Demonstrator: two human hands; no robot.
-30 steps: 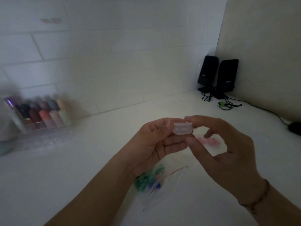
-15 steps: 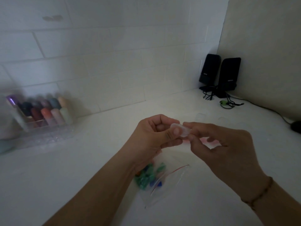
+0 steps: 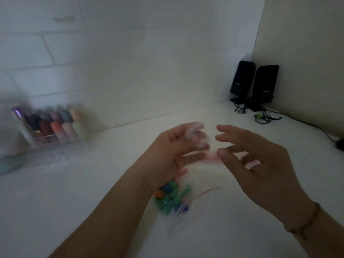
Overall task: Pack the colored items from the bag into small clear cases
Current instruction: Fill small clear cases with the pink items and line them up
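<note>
Two bare hands are held up over the white countertop (image 3: 93, 192), just apart from one another. By the left hand (image 3: 175, 151) a small clear plastic case (image 3: 197, 135) is kept at the fingertips; the case is smeared by motion, so whether it is pinched firmly or only cradled cannot be told for certain, though the fingers are curled about it. It is presumably raised this way so that it can be opened or filled in clear sight. The right hand (image 3: 258, 164) is spread, its fingers straight and parted, and nothing is held in it; the fingertips point toward the case without touching it.

Below the left wrist a clear zip bag with a red seal line (image 3: 195, 203) lies flat on the countertop, its small green, blue and orange pieces (image 3: 167, 198) gathered at one end, within easy reach. Something pale pink (image 3: 214, 156) is seen on the surface between the hands, too blurred to be named.

Further off, a clear organiser of pastel rounded pieces (image 3: 54, 131) stands by the tiled wall, and two black speakers (image 3: 255, 84) stand in the corner.
</note>
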